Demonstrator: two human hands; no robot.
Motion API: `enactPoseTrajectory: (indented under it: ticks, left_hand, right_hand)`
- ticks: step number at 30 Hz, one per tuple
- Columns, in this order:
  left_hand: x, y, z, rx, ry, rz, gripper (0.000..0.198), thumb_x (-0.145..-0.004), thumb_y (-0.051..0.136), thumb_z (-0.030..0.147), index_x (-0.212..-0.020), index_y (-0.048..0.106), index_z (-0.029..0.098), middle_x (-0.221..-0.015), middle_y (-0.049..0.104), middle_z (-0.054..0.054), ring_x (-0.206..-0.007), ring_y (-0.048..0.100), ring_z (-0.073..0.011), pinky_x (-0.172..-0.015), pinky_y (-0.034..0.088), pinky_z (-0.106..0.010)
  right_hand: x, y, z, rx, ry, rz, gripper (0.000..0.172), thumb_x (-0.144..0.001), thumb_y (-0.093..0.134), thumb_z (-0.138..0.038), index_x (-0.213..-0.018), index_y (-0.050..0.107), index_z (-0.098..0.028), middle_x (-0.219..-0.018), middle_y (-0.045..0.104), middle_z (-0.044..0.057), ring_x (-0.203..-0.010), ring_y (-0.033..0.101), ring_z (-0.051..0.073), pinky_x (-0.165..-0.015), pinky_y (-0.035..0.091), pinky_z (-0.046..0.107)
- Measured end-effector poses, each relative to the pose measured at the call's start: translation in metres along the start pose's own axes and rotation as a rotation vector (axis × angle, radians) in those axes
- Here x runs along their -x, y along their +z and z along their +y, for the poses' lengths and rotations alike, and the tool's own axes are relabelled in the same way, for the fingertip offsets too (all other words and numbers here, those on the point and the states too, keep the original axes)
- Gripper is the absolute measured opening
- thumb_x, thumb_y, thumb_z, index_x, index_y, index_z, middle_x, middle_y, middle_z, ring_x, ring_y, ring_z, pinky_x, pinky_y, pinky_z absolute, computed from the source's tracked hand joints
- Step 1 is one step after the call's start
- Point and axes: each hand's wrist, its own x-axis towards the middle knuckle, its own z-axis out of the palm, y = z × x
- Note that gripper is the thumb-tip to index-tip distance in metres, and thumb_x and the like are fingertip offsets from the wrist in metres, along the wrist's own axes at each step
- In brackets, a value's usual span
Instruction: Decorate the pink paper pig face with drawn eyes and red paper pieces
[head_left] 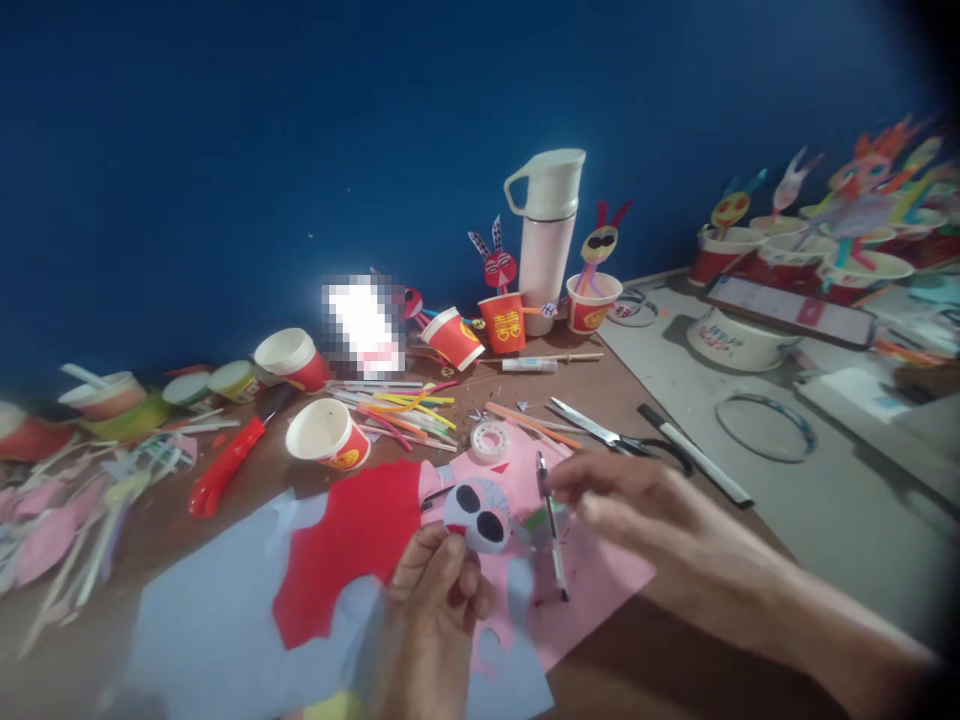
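Observation:
A light-blue paper face with two large black eyes and a bit of red at its lower edge is pinched between the thumb and fingers of my left hand. My right hand, slightly blurred, reaches in from the right with its thumb and forefinger apart. Its fingertips are at the upper part of a black-and-clear pen; whether they touch it I cannot tell. Beneath lie pink paper, a cut red sheet and light-blue paper. Behind the face rests a roll of clear tape.
Scissors and a black-and-white strip lie to the right. A red-handled knife, a paper cup and colored sticks lie left and center. Behind stand a white thermos and cup figures. A phone rests on a bowl.

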Motion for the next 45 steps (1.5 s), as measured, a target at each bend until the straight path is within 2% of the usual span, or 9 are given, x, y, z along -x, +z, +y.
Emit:
enactPoseTrajectory:
  ticks: [2, 6, 8, 16, 20, 24, 32, 38, 45]
  left_hand:
    - [0.002, 0.002, -0.003, -0.025, 0.010, -0.011, 0.028, -0.055, 0.085, 0.024, -0.071, 0.062, 0.020, -0.053, 0.056, 0.006, -0.047, 0.050, -0.0071, -0.049, 0.043, -0.019]
    - [-0.001, -0.001, -0.008, -0.063, 0.031, -0.028, 0.028, -0.056, 0.084, 0.027, -0.073, 0.062, 0.020, -0.061, 0.063, 0.002, -0.051, 0.054, -0.0088, -0.050, 0.044, -0.020]
    - [-0.003, -0.003, -0.009, -0.073, 0.041, -0.027, 0.028, -0.056, 0.084, 0.027, -0.073, 0.062, 0.020, -0.058, 0.062, 0.003, -0.050, 0.053, -0.0085, -0.049, 0.043, -0.019]
    - [-0.003, -0.002, -0.008, -0.166, 0.025, -0.044, 0.023, -0.061, 0.079, 0.026, -0.071, 0.060, 0.019, -0.053, 0.058, 0.005, -0.047, 0.048, -0.0070, -0.048, 0.041, -0.018]
    - [-0.004, -0.007, -0.008, -0.274, 0.016, -0.154, 0.019, -0.067, 0.073, 0.027, -0.080, 0.062, 0.018, -0.060, 0.057, 0.002, -0.051, 0.048, -0.0081, -0.048, 0.038, -0.019]
    - [-0.007, -0.013, -0.007, -0.361, 0.016, -0.198, 0.017, -0.070, 0.070, 0.031, -0.072, 0.060, 0.017, -0.055, 0.053, 0.003, -0.051, 0.045, -0.0088, -0.050, 0.037, -0.020]
    - [-0.009, -0.015, -0.009, -0.494, 0.093, -0.109, 0.019, -0.069, 0.068, 0.026, -0.060, 0.054, 0.018, -0.050, 0.049, 0.005, -0.049, 0.041, -0.0076, -0.049, 0.033, -0.018]
    - [-0.017, -0.019, -0.010, -0.433, 0.184, -0.015, 0.017, -0.071, 0.067, 0.028, -0.063, 0.054, 0.020, -0.049, 0.049, 0.006, -0.050, 0.042, -0.0095, -0.051, 0.033, -0.020]
    - [-0.017, -0.020, -0.012, -0.434, 0.226, 0.018, 0.015, -0.075, 0.065, 0.026, -0.066, 0.054, 0.022, -0.052, 0.054, 0.007, -0.050, 0.046, -0.0099, -0.051, 0.034, -0.020]
  right_hand:
    - [-0.005, 0.021, -0.017, -0.405, -0.016, -0.278, 0.035, -0.081, 0.056, -0.051, -0.091, 0.061, -0.018, -0.077, 0.061, 0.001, -0.065, 0.055, 0.013, -0.053, 0.042, 0.021]
    - [-0.019, 0.047, -0.032, -0.645, 0.073, -0.317, 0.021, -0.075, 0.066, -0.033, -0.078, 0.056, -0.016, -0.066, 0.053, -0.004, -0.058, 0.045, 0.009, -0.052, 0.038, 0.019]
    - [-0.023, 0.051, -0.034, -0.628, 0.098, -0.297, 0.012, -0.076, 0.061, -0.024, -0.072, 0.052, -0.016, -0.062, 0.050, -0.005, -0.056, 0.042, 0.007, -0.050, 0.036, 0.017]
    - [-0.028, 0.051, -0.034, -0.549, 0.126, -0.255, 0.011, -0.073, 0.051, -0.012, -0.064, 0.047, -0.017, -0.057, 0.045, -0.007, -0.051, 0.040, 0.006, -0.045, 0.033, 0.015]
    - [-0.031, 0.043, -0.028, -0.502, 0.179, -0.394, 0.006, -0.075, 0.051, -0.019, -0.074, 0.057, -0.016, -0.057, 0.047, -0.006, -0.045, 0.041, 0.006, -0.040, 0.033, 0.017]
    - [-0.034, 0.034, -0.024, -0.359, 0.183, -0.483, 0.007, -0.073, 0.051, -0.019, -0.073, 0.057, -0.016, -0.058, 0.050, -0.005, -0.047, 0.045, 0.008, -0.043, 0.037, 0.018]
    - [-0.037, 0.032, -0.025, -0.328, 0.174, -0.516, 0.006, -0.072, 0.057, -0.023, -0.069, 0.057, -0.017, -0.056, 0.048, -0.006, -0.048, 0.038, 0.007, -0.044, 0.033, 0.019]
    - [-0.035, 0.042, -0.013, -0.752, 0.111, -0.504, 0.036, -0.082, 0.052, -0.052, -0.075, 0.053, -0.016, -0.067, 0.047, -0.003, -0.060, 0.043, 0.010, -0.056, 0.037, 0.021]
    - [-0.027, 0.064, -0.013, -0.534, 0.152, -0.378, 0.018, -0.077, 0.061, -0.032, -0.075, 0.061, -0.014, -0.059, 0.043, -0.005, -0.054, 0.035, 0.009, -0.049, 0.030, 0.021]
